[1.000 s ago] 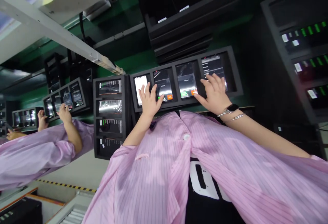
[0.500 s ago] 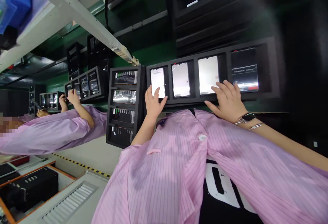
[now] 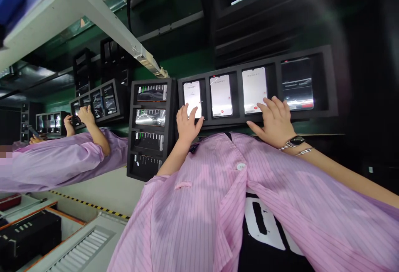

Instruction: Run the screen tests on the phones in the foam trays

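Observation:
A black foam tray [image 3: 327, 81] holds a row of phones with lit screens. My left hand [image 3: 187, 126] is open, its fingers spread and resting on the lower part of the leftmost phone [image 3: 192, 96]. My right hand [image 3: 276, 123], with a watch on the wrist, is open too, its fingertips at the bottom edge of the third phone [image 3: 254, 88]. The second phone [image 3: 221, 95] shows a white screen and lies between my hands. The fourth phone [image 3: 297, 84] is darker and untouched. My pink striped coat fills the lower view.
A second foam tray [image 3: 149, 126] with several phones stands left of mine. Further left, a co-worker's hands [image 3: 82, 116] touch another tray [image 3: 96, 104]. Black trays [image 3: 249, 27] are stacked behind. A white beam [image 3: 102, 18] crosses top left. A black crate [image 3: 28, 232] sits at the bottom left.
My left hand moved from the second phone to the leftmost one. My right hand slid left from the fourth phone to the third. The first three screens turned white.

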Action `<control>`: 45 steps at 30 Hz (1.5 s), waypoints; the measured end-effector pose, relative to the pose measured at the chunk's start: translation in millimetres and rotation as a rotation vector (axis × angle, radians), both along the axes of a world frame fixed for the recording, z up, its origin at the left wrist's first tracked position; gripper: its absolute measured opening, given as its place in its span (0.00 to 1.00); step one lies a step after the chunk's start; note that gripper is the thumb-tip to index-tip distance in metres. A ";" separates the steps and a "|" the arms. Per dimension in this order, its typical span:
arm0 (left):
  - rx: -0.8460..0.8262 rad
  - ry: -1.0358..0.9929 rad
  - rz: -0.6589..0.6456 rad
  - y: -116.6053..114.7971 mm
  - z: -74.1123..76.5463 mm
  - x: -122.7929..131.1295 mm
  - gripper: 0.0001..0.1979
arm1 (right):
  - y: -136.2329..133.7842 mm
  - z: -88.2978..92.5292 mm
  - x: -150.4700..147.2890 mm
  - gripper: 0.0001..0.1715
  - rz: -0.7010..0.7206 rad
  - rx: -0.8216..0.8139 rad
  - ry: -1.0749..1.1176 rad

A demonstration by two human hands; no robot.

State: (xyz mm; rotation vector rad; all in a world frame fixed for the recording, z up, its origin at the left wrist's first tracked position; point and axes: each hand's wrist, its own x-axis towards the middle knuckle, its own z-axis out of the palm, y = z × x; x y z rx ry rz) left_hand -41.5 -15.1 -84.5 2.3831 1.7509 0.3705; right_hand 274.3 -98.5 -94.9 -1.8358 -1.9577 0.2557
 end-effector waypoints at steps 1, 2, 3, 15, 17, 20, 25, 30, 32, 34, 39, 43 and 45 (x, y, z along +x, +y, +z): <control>-0.006 0.002 -0.006 -0.3 0.5 1.4 0.26 | -0.2 0.3 -1.3 0.40 -0.002 -0.009 0.002; -0.012 0.005 -0.012 -0.7 1.0 3.2 0.26 | -0.1 0.6 -3.1 0.40 0.001 -0.016 0.002; -0.018 0.007 -0.018 -1.0 1.6 5.1 0.26 | 0.4 0.9 -5.5 0.40 0.012 -0.018 -0.001; -0.023 -0.021 -0.055 -3.8 8.8 19.7 0.27 | 23.7 8.9 -37.0 0.45 0.059 -0.047 -0.049; -0.036 -0.018 -0.054 -3.7 9.2 21.3 0.26 | 25.7 9.9 -38.2 0.46 0.066 -0.056 -0.045; -0.047 -0.013 -0.053 -2.7 9.5 19.8 0.26 | 30.0 9.7 -45.6 0.44 0.075 -0.071 -0.066; -0.017 -0.033 -0.033 -0.5 7.1 10.0 0.30 | 32.4 7.9 -49.5 0.41 0.080 -0.104 -0.091; 0.021 -0.044 -0.007 1.4 0.9 2.0 0.29 | 14.3 0.3 -21.6 0.45 0.003 -0.059 -0.094; 0.027 -0.050 -0.004 2.5 -0.3 0.3 0.29 | 8.2 -2.6 -12.8 0.45 -0.010 -0.050 -0.093; 0.028 -0.053 0.009 4.0 -0.4 -0.3 0.30 | 6.2 -3.1 -8.3 0.44 0.007 -0.062 -0.088; 0.053 -0.047 0.044 8.1 -0.5 -0.4 0.31 | 5.7 3.7 8.3 0.43 -0.005 -0.081 -0.058; 0.105 -0.046 0.041 10.4 -5.5 -1.7 0.29 | -7.5 5.4 41.5 0.43 -0.102 -0.081 -0.059; 0.130 -0.045 0.041 11.2 -9.0 -2.9 0.28 | -13.7 3.8 57.0 0.44 -0.148 -0.086 -0.059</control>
